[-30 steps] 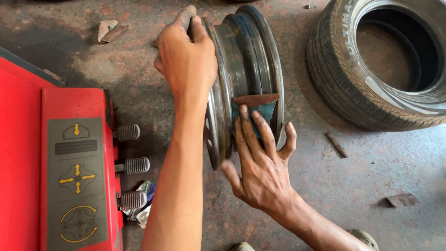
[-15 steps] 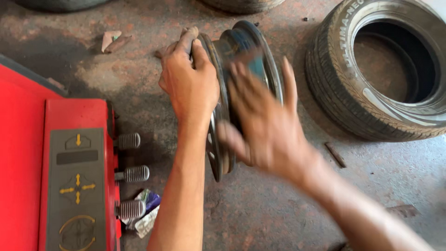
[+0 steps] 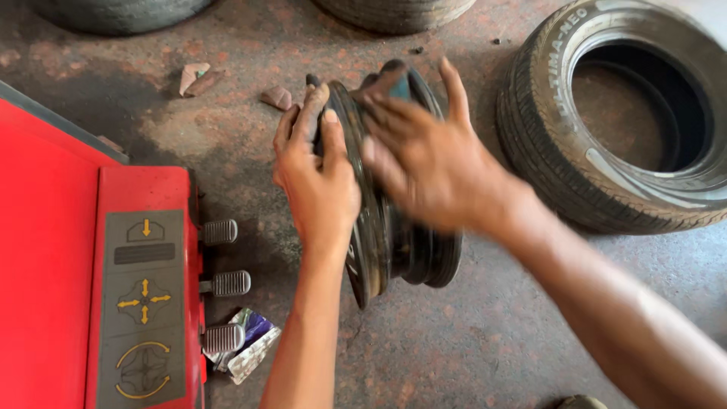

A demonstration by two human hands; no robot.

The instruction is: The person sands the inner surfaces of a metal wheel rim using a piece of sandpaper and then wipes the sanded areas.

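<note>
A bare steel rim [image 3: 394,235] stands on edge on the floor [image 3: 469,341], left of the tyre [image 3: 606,129]. The left hand [image 3: 318,178] is curled tight over its upper edge; the right hand [image 3: 428,151], blurred, lies spread on the barrel over a small pad [image 3: 399,85]. Heavy, rigid and likely to roll, it looks best held by the flange.

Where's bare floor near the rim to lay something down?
Free: the floor in front of the wheel rim, between the foot pedals and the right forearm. Also a strip between rim and tyre, narrow. Crowded: by the pedals, where wrappers lie, and behind the left hand, with stone chips.
</note>
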